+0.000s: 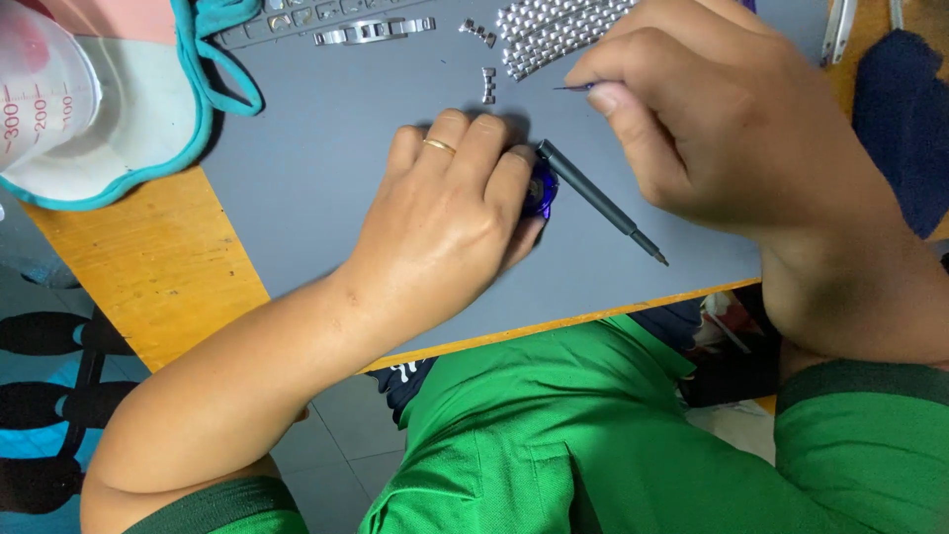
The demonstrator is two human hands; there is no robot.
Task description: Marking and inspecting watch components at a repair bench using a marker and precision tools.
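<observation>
At the centre of the frame the left hand (450, 213) lay curled over a small blue object (541, 188) on the grey mat (316, 168), fingers closed around it. A dark screwdriver (599, 201) rested just beside it. Upper right, the right hand (712, 119) pinched a thin tool (573, 88) near loose metal band links (544, 35).

Measuring cup (44, 94), teal-edged mask (148, 119), loose metal band links (549, 35) on grey mat (316, 178).

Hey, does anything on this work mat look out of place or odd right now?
Slightly: loose metal links lie scattered on the grey mat, apart from the watch band. A dark screwdriver lies beside the left hand, which covers a blue object.
</observation>
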